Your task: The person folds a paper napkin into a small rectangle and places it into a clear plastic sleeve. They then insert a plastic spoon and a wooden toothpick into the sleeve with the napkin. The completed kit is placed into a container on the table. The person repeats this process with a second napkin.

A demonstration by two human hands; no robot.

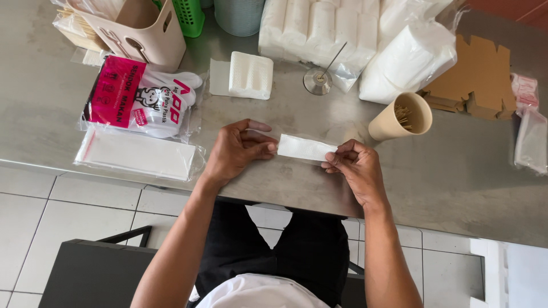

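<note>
A folded white napkin (pixel 305 148) is being pinched at its two ends: one end is being gripped by the closed fingers of the left hand (pixel 237 149), the other by the closed fingers of the right hand (pixel 354 165). The napkin is being held just above the tabletop (pixel 456 171), its long axis lying crosswise, left to right. Beyond the napkin, one square napkin stack (pixel 251 75) and one metal spike stand (pixel 318 80) are lying. Right of the napkin, one tan cup (pixel 399 117) of toothpicks is lying tipped. Left of it, two flat plastic packets (pixel 137 153) are resting.
</note>
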